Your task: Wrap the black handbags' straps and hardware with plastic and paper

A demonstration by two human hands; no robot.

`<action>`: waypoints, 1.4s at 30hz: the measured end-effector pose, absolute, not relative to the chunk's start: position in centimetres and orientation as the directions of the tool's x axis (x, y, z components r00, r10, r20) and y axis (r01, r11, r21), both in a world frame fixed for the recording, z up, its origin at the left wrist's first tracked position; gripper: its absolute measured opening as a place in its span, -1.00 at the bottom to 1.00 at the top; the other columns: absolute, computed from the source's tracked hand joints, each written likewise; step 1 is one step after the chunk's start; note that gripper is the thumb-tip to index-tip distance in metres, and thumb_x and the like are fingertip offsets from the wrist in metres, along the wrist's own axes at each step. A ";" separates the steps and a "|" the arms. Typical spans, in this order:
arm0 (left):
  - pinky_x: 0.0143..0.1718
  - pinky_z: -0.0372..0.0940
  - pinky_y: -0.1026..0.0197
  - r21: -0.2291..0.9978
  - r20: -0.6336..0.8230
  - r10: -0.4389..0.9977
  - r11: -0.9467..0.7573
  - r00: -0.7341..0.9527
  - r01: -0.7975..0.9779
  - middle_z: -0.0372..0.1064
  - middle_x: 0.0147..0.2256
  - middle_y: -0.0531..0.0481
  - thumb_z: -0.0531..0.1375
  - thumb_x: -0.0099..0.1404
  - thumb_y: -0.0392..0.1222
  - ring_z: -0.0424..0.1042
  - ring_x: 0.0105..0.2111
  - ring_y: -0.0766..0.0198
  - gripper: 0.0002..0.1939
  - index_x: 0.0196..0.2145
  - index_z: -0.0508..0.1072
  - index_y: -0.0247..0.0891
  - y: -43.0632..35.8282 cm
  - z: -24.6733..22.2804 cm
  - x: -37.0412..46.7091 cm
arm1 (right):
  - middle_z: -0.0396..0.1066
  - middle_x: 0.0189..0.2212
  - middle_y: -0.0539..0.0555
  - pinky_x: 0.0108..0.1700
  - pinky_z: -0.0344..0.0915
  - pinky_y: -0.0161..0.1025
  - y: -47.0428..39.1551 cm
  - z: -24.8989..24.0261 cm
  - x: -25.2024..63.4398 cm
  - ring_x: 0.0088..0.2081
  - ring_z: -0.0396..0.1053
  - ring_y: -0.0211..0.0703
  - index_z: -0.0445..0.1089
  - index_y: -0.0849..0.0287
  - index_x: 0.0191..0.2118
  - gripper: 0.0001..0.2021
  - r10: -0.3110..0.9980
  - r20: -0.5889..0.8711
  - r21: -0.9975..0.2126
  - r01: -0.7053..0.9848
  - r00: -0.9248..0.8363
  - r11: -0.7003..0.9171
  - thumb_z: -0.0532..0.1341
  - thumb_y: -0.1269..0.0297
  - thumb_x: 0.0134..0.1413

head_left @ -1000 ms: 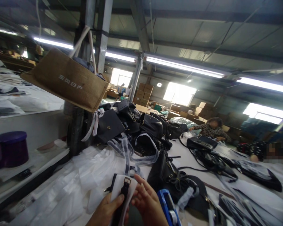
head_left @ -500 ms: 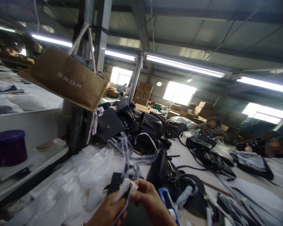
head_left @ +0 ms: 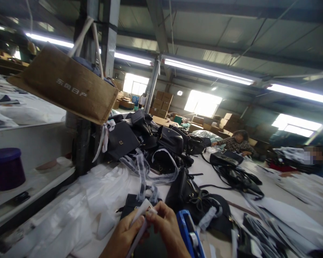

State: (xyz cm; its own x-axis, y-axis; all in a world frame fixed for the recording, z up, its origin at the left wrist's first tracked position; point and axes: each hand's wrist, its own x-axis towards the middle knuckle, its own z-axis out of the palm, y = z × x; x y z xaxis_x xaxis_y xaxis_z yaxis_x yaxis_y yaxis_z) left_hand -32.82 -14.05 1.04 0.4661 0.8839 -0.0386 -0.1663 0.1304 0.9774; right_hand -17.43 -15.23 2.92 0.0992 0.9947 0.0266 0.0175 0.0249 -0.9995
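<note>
My left hand (head_left: pixel 126 229) is closed on a white wrapping strip (head_left: pixel 143 211), which stands up between thumb and fingers. At the strip's upper end, the thumb and fingertips of my right hand (head_left: pixel 165 225) pinch it beside a small gold-coloured metal piece (head_left: pixel 150 208). What the strip covers is mostly hidden by my fingers. Under both hands lies a black bag (head_left: pixel 131 202), its handles (head_left: pixel 142 179) wrapped in translucent film. A blue tape dispenser (head_left: pixel 187 229) stands just right of my right hand.
Loose white wrapping sheets (head_left: pixel 97 200) spread over the left of the table. Black bags (head_left: pixel 172 139) are heaped ahead, and another (head_left: pixel 199 200) lies at right. A brown tote (head_left: pixel 70 86) hangs from a post. A person (head_left: pixel 238 143) sits across the table.
My right fingertips have shifted slightly over the strip's upper end, and both hands stay closed on it. The whole view has moved a little, with surroundings sliding left and up.
</note>
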 end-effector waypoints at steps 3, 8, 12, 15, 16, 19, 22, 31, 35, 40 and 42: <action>-0.43 0.28 0.27 0.992 0.039 0.901 0.019 0.432 -0.128 0.48 -0.36 -0.05 0.22 0.21 0.11 0.41 -0.40 0.18 -0.47 0.02 0.44 -0.30 -14.3 1.0 -32.8 | 0.31 -0.64 -0.09 -0.59 0.02 -0.39 -15.4 3.0 -17.7 -0.63 0.21 -0.33 0.25 0.19 -0.52 -0.70 0.994 0.028 -0.998 0.057 0.110 0.022 0.35 0.13 -0.10; -0.53 0.20 0.32 0.998 0.030 0.911 -0.003 0.411 -0.066 0.46 -0.46 0.02 0.23 0.21 0.06 0.36 -0.51 0.26 -0.58 -0.07 0.51 -0.26 -14.0 1.3 -32.9 | 0.34 -0.64 -0.07 -0.61 0.02 -0.42 -15.3 3.2 -17.5 -0.63 0.20 -0.35 0.21 0.19 -0.51 -0.64 0.999 -0.024 -0.999 0.027 0.043 -0.025 0.39 0.11 -0.15; -0.59 0.16 0.38 0.976 -0.062 0.876 0.153 0.478 -0.154 0.48 -0.46 0.03 0.25 0.19 0.07 0.36 -0.56 0.32 -0.63 -0.13 0.53 -0.18 -13.4 1.0 -33.1 | 0.43 -0.48 0.00 -0.49 0.24 -0.37 -15.5 3.5 -16.5 -0.51 0.35 -0.29 0.34 0.24 -0.31 -0.61 0.995 -0.022 -0.996 -0.080 -0.101 -0.030 0.42 0.09 -0.16; -0.61 0.15 0.39 0.954 -0.067 0.838 0.213 0.541 -0.211 0.49 -0.46 0.01 0.26 0.17 0.04 0.35 -0.58 0.34 -0.68 -0.19 0.55 -0.19 -13.1 0.7 -33.2 | 0.41 -0.40 0.00 -0.51 0.31 -0.33 -15.4 3.7 -15.7 -0.54 0.36 -0.29 0.36 0.22 -0.09 -0.47 0.985 -0.041 -0.992 -0.115 -0.170 -0.061 0.41 0.02 -0.14; -0.60 0.16 0.38 0.950 -0.068 0.836 0.222 0.544 -0.221 0.49 -0.46 0.00 0.26 0.17 0.02 0.36 -0.58 0.33 -0.70 -0.22 0.55 -0.21 -13.0 0.6 -33.1 | 0.39 -0.45 -0.02 -0.55 0.29 -0.34 -15.2 3.7 -15.5 -0.58 0.34 -0.30 0.37 0.23 -0.09 -0.47 0.984 -0.051 -0.993 -0.101 -0.172 -0.069 0.40 0.01 -0.14; -0.56 0.17 0.36 0.959 -0.068 0.872 0.192 0.484 -0.210 0.47 -0.50 0.01 0.25 0.16 -0.04 0.37 -0.55 0.32 -0.74 -0.29 0.55 -0.27 -13.1 0.5 -32.8 | 0.28 -0.64 -0.10 -0.66 0.21 -0.39 -14.7 3.5 -15.5 -0.69 0.24 -0.34 0.42 0.28 -0.23 -0.57 0.991 -0.062 -0.997 -0.032 -0.122 -0.067 0.38 0.03 -0.12; -0.47 0.22 0.33 0.972 -0.018 0.915 0.110 0.404 -0.208 0.50 -0.46 -0.01 0.26 0.16 -0.05 0.38 -0.49 0.29 -0.72 -0.25 0.54 -0.30 -13.4 0.6 -32.3 | 0.23 -0.68 -0.13 -0.70 0.21 -0.38 -14.3 3.1 -16.0 -0.74 0.18 -0.36 0.41 0.28 -0.32 -0.68 0.996 -0.083 -0.996 -0.041 -0.014 -0.083 0.35 0.13 -0.14; -0.46 0.21 0.31 0.991 0.116 0.917 -0.133 0.381 0.019 0.44 -0.49 0.07 0.13 0.30 -0.09 0.35 -0.51 0.29 -0.82 -0.32 0.48 -0.21 -14.5 1.8 -32.6 | 0.24 -0.72 -0.14 -0.60 0.32 -0.31 -14.9 2.5 -16.9 -0.72 0.20 -0.34 0.38 0.22 -0.36 -0.80 0.980 -0.182 -0.943 -0.295 0.078 -0.151 0.23 0.37 -0.26; -0.42 0.21 0.32 0.960 0.188 0.879 -0.258 0.438 0.107 0.40 -0.47 0.07 0.07 0.34 -0.16 0.33 -0.48 0.30 -0.82 -0.34 0.44 -0.20 -14.0 1.6 -32.9 | 0.36 -0.60 -0.05 -0.40 0.39 -0.22 -16.2 3.1 -16.4 -0.58 0.34 -0.27 0.42 0.27 -0.24 -0.71 0.988 -0.153 -0.886 -0.443 -0.005 -0.140 0.29 0.36 -0.21; -0.29 0.28 0.29 0.849 0.340 0.825 -0.476 0.453 0.230 0.43 -0.32 0.01 0.01 0.36 -0.25 0.43 -0.33 0.23 -0.81 -0.28 0.42 -0.14 -14.1 0.2 -32.9 | 0.45 -0.39 0.06 -0.27 0.37 -0.19 -17.0 3.0 -16.7 -0.45 0.42 -0.23 0.42 0.29 -0.13 -0.62 0.995 -0.101 -0.916 -0.392 0.011 -0.089 0.37 0.23 -0.10; -0.22 0.31 0.26 0.799 0.388 0.797 -0.541 0.462 0.262 0.45 -0.26 -0.03 0.02 0.34 -0.28 0.46 -0.25 0.18 -0.79 -0.22 0.44 -0.12 -14.3 -0.3 -33.1 | 0.43 -0.42 0.04 -0.30 0.35 -0.21 -16.8 2.5 -16.7 -0.48 0.41 -0.24 0.43 0.30 -0.16 -0.60 0.994 -0.092 -0.939 -0.337 0.058 -0.067 0.41 0.19 -0.13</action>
